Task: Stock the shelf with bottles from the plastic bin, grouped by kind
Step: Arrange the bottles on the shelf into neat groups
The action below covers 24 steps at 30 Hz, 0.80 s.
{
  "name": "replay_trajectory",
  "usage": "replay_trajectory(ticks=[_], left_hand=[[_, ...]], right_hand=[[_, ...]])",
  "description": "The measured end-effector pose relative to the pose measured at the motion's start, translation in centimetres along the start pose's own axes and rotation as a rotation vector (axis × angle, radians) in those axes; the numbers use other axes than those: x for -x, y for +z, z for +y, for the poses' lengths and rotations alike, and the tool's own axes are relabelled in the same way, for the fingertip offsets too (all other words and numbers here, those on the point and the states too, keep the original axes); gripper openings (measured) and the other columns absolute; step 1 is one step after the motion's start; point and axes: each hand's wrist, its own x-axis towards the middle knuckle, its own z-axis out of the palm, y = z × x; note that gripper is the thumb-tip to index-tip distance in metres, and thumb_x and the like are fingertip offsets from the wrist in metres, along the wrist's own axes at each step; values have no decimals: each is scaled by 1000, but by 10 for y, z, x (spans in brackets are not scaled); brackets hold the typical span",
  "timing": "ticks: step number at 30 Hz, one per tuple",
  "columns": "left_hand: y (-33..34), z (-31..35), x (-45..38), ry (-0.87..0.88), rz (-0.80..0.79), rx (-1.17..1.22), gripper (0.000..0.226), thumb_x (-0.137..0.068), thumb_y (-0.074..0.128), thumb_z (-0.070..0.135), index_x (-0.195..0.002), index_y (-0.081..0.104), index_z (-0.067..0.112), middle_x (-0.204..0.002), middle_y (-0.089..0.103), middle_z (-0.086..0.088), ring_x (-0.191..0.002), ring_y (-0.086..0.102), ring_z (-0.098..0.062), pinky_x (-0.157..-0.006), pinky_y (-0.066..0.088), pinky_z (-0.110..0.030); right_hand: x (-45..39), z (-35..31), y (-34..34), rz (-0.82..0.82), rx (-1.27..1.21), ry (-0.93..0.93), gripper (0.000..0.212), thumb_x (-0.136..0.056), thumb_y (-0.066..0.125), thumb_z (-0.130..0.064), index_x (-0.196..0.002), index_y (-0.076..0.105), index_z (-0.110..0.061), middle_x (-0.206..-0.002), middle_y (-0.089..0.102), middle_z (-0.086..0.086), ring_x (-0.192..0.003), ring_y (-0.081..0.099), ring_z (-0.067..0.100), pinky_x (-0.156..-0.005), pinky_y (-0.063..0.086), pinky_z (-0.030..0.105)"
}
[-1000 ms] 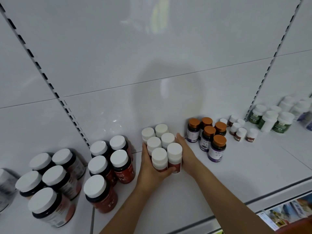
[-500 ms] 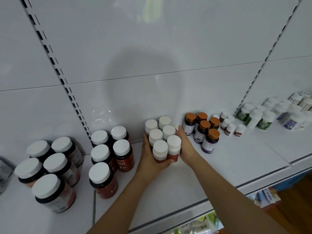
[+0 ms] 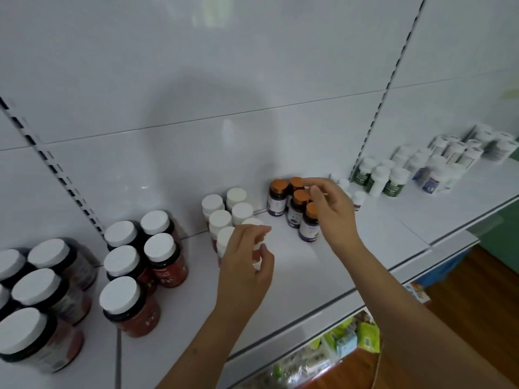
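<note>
White-capped bottles: light, rigid, smooth plastic; best gripped round body below cap. Left hand, right hand loosely curled, holding nothing, above shelf.

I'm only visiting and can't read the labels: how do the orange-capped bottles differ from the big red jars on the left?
The orange-capped bottles are small and slim, with dark bodies and pale labels; the red jars are much wider, with red labels. The bottles have orange caps, the jars broad white lids. The bottles stand partly behind the right hand; no hand is at the jars. Both groups stand upright in their own cluster on the shelf.
</note>
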Motion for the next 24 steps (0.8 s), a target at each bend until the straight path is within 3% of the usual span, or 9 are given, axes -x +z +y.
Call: replay_trajectory(ticks=[3,5,8,10,12,14,19,24], left_hand=[[34,2,-7,20,-73,-30,30,-87,57,5,-114,61,16,-105,57,9,-101,58,-8,-83,50,-21],[63,1,-10,-29,-88,-47,38,-87,61,10,-123,56,19,-111,54,10,-105,53,-4,-90,47,-22],[113,-5,-12,-168,-95,-62,69,-85,69,23,-146,35,20,-132,41,10,-123,41,-2,-104,36,-18],[146,-12,-16,-291,-101,-94,95,-81,74,34,-155,15,19,-150,28,7,-140,24,-6,-114,27,-23],[169,-19,-24,-393,-108,-137,112,-78,76,41,-157,0,17,-161,13,0,-149,10,-12,-120,22,-30],[181,-27,-30,-452,-108,-152,117,-79,78,38,-156,-6,15,-165,4,0,-149,1,-7,-122,19,-32],[182,-50,-48,-500,-41,-33,106,-75,76,35,-157,9,24,-155,35,13,-142,35,-4,-112,41,-41],[172,-51,-51,-463,-33,-45,102,-74,83,28,-154,20,31,-149,42,20,-137,41,-1,-111,42,-39]], right_hand=[[-25,16,-28,70,76,95,23,-100,49,-15,-108,69,-22,-111,67,-10,-102,63,6,-85,46,17],[-44,33,-42,22,137,165,23,-99,50,-18,-115,66,-22,-113,65,-9,-100,61,8,-80,43,13],[-64,63,-53,-128,159,290,29,-100,52,-24,-128,58,-20,-120,59,-8,-105,54,6,-72,38,-1],[-72,83,-54,-226,104,381,33,-99,55,-26,-131,54,-21,-126,57,-7,-112,52,5,-80,39,2],[-78,100,-50,-329,83,429,33,-99,55,-32,-131,53,-24,-125,56,-7,-114,50,8,-94,39,18],[-77,113,-45,-422,61,453,26,-101,48,-39,-125,55,-31,-118,56,-9,-114,51,10,-92,35,24],[-69,126,-38,-519,-162,443,35,-99,45,-51,-130,54,-38,-124,58,-19,-116,51,0,-88,36,11],[-65,141,-27,-646,-275,389,48,-95,40,-58,-142,33,-50,-126,44,-44,-111,40,-31,-89,32,-5]])
